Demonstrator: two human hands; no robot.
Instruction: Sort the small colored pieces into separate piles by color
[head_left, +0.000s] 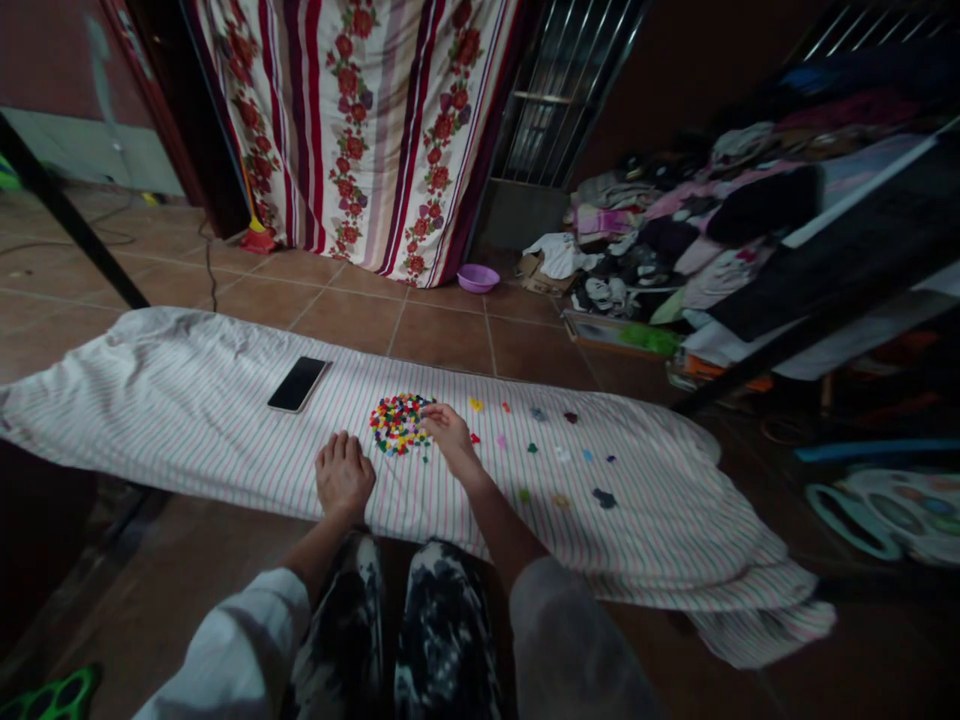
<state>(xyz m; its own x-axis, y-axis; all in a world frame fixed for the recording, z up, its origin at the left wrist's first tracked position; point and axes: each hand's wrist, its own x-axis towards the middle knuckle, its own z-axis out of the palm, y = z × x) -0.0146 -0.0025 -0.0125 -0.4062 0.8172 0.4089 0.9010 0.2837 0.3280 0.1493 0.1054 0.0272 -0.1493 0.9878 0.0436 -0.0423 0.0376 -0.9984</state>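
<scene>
A heap of small multicoloured pieces (394, 425), bead-like or brick-like, lies on the striped cloth (240, 440). At the heap's right edge is my right hand (450, 440), thumb and fingers pinched together; whatever is between the fingertips is too small to make out. My left hand (345, 478) rests palm down on the cloth, left of the heap, its fingers lying on the fabric and holding nothing. Right of my right hand lie small single-colour groups, among them yellow pieces (476, 404), pink pieces (502, 441), white pieces (562, 454) and dark grey pieces (604, 498).
A phone (298, 384) lies on the cloth left of the heap. Beyond the cloth-covered surface, a purple basin (478, 278) stands on the tiled floor by a flowered curtain (352, 130). Piled clothes (675, 220) fill the right side. Dark poles slant past both ends.
</scene>
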